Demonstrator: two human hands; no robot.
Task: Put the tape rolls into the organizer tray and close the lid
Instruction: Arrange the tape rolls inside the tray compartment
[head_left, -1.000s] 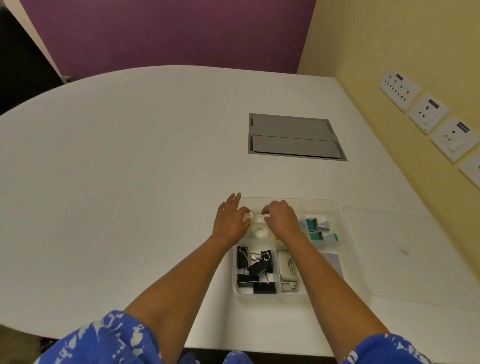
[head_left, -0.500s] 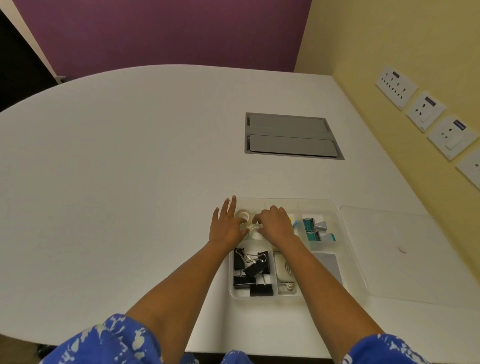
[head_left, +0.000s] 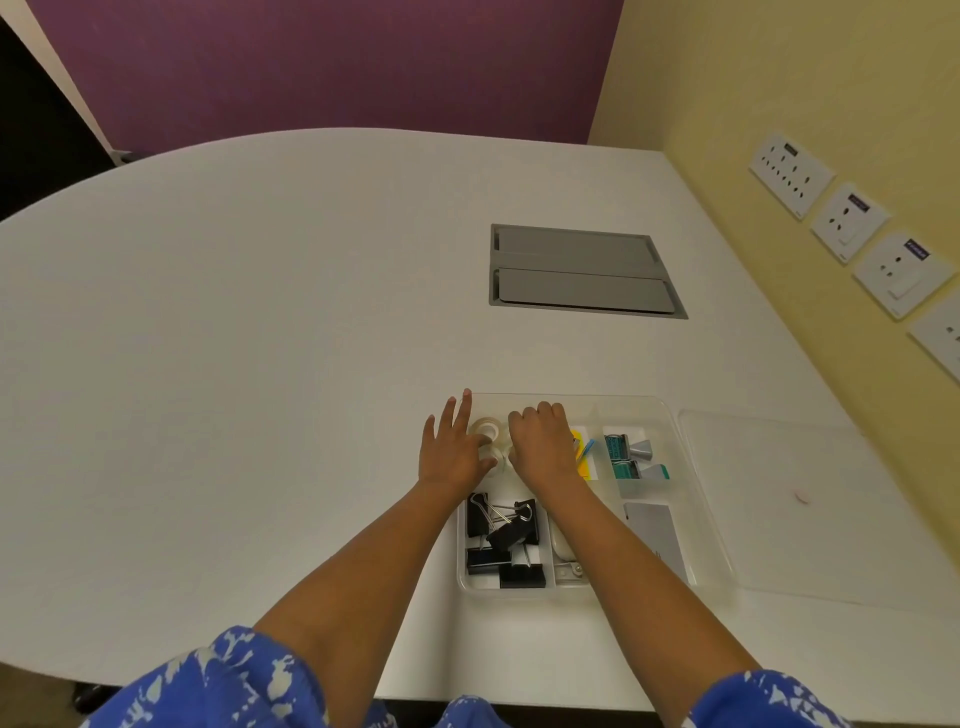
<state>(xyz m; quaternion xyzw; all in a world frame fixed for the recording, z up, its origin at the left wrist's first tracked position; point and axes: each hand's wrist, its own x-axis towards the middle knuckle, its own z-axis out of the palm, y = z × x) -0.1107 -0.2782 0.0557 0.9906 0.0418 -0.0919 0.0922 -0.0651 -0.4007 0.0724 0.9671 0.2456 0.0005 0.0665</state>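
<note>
The left hand (head_left: 453, 451) lies flat and spread at the far left corner of the organizer tray (head_left: 698, 499), fingers straight and pointing away from the person; its thumb side touches the tape rolls (head_left: 488, 429), but it grips nothing. The right hand (head_left: 543, 444) is curled, knuckles up, just right of the rolls. Its fingertips are tucked under, so whether it pinches a roll or only presses on one cannot be told.

Two pale rolls show between the hands, in the tray's far left compartment: one lies flat with its hole facing up, and the other, nearer the person, is half hidden under the thumbs. They look to be inside the tray already, so the hands seem to be settling them.

The coming move turns on the lid (head_left: 810, 512). It lies flat on the tabletop (head_left: 260, 364), clear, just beside the tray's right edge, its long sides running alongside the tray's. It is to the right of both hands, and the right hand is nearer; it probably needs to slide or lift leftward over the tray.

Black binder clips (head_left: 501, 540) fill the near left compartment. Teal clips (head_left: 626, 457) sit to the right. The wall sockets (head_left: 847, 221) carry small dark labels, too small to read. No other writing can be read.
</note>
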